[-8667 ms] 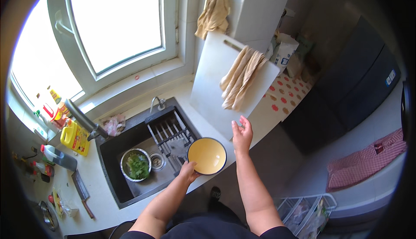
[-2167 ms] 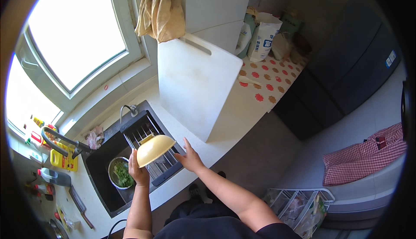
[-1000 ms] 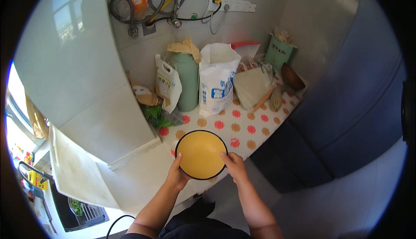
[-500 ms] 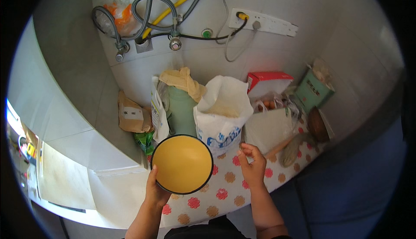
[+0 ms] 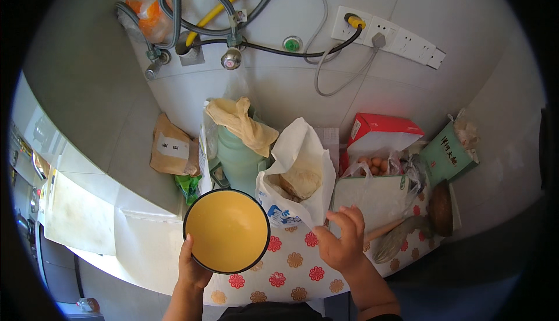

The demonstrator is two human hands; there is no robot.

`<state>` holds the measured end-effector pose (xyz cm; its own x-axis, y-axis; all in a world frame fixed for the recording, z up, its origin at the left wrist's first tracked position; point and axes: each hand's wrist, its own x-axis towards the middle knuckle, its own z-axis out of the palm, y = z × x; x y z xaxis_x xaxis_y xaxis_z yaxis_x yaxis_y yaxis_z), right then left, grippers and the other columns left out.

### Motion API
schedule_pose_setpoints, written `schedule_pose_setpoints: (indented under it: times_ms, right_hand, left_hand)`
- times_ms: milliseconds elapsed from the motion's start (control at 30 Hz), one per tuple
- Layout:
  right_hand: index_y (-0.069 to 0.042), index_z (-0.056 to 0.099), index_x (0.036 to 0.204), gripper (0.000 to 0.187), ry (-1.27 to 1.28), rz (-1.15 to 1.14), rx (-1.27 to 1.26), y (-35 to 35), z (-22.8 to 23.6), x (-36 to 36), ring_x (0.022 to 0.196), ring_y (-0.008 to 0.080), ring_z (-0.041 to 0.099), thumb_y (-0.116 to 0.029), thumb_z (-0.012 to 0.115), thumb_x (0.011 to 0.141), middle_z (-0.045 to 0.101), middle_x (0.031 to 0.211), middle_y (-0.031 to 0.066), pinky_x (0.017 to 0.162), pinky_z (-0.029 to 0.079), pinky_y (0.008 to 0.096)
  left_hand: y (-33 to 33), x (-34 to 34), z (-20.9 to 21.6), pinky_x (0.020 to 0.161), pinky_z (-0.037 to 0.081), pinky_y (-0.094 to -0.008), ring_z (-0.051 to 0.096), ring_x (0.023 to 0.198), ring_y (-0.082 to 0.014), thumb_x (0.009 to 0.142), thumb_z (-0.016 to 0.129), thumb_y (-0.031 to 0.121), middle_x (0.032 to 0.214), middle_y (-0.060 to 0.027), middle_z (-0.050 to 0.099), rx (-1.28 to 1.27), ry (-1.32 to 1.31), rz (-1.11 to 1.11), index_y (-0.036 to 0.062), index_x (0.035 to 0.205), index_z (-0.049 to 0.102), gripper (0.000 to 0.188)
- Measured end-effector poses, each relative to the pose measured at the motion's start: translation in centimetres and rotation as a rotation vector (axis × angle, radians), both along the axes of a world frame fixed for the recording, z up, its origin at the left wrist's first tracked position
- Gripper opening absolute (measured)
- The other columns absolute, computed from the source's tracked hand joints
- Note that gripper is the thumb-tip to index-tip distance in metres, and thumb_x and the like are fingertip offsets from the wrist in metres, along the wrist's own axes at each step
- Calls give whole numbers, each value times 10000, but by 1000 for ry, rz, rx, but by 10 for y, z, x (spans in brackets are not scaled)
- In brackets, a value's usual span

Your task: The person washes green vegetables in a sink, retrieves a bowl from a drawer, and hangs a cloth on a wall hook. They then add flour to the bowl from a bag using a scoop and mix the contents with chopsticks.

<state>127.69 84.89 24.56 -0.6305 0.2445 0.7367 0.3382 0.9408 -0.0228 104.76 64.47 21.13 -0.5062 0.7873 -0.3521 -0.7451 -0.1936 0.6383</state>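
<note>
My left hand (image 5: pixel 194 267) grips the rim of a yellow bowl (image 5: pixel 228 230) with a dark edge, thumb on its near left side. The bowl is tilted, and its inside faces me with nothing in it. My right hand (image 5: pixel 343 239) has its thumb and bent fingers apart, at the near right edge of a white bag (image 5: pixel 298 193) with blue print. I see nothing held in it; whether it touches the bag, I cannot tell. The bag's mouth gapes, showing something pale inside. Behind the bowl stands a pale green jar (image 5: pixel 236 161) with a beige cloth (image 5: pixel 241 124) on top.
A brown paper packet (image 5: pixel 172 146) and green packet (image 5: pixel 187 188) lie left. Rightward are a red box (image 5: pixel 384 126), bagged eggs (image 5: pixel 375 163), a green box (image 5: pixel 448 153) and a brown rounded thing (image 5: pixel 441 209). Flowered cloth (image 5: pixel 297 274) covers the counter. Hoses and a socket strip (image 5: pixel 402 42) line the wall.
The bowl has moved slightly left and down in the picture. My right hand's fingers have spread from a near-pinch. The bag's mouth has opened wider; the view has shifted.
</note>
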Motion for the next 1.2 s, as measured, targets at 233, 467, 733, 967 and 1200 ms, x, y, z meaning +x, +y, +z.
schedule_pose_setpoints:
  times_ms: [233,467,733,967,1200]
  right_hand:
    - [-108,664,803,97,-188,97,-64,-5,-3,-1,1027,261,525,-121,665,707,589,1021,72,984,368,495]
    - [-95,651,878,166,-231,155,-79,68,99,-53,826,254,552,-168,677,731,588,812,58,834,423,413]
    - [-50,699,801,167,-1164,-183,-430,98,51,-131,836,345,670,-200,645,749,692,893,161,720,527,444]
    - [-28,639,1010,296,-1167,-55,-569,84,23,-115,868,353,663,-244,571,818,675,940,194,733,525,424]
    - [-21,605,1137,380,-1211,7,-218,99,29,-120,1028,328,620,-268,510,864,638,1082,170,854,502,406]
  left_hand:
    - [4,-3,-6,1002,388,-432,492,1204,-270,909,506,481,1298,-101,521,-15,1,-9,62,1345,428,610]
    - [4,-15,-1,1006,382,-427,484,1216,-270,905,521,471,1308,-106,516,2,2,17,65,1346,427,607]
    - [14,-19,-5,1002,387,-433,488,1209,-268,919,478,476,1308,-91,517,36,-28,-23,79,1352,428,589]
    - [9,-24,-7,1001,388,-435,488,1211,-266,921,483,466,1308,-89,520,49,-18,-44,90,1351,431,573]
    - [9,-17,0,998,389,-427,489,1209,-264,922,491,453,1309,-91,519,67,-60,-51,89,1351,431,565]
